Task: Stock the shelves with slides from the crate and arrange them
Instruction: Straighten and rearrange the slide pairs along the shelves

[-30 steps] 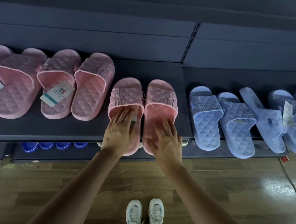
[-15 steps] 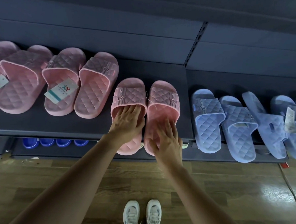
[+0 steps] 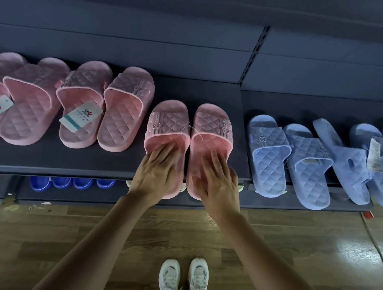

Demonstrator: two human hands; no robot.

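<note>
A pair of pink quilted slides stands side by side on the dark shelf, heels hanging over its front edge. My left hand lies flat, fingers straight, on the footbed of the left pink slide. My right hand presses flat on the footbed of the right pink slide. Further left, more pink slides lie in a loose row; one of them carries a paper tag. No crate is in view.
Light blue slides crowd the adjoining shelf section to the right, some overlapping. Dark blue slides sit on a lower shelf. An upright post divides the shelf sections. My white sneakers stand on the wooden floor.
Both hands have slid the pink pair a little further back onto the shelf, staying flat on the footbeds. The view has shifted slightly to the left.
</note>
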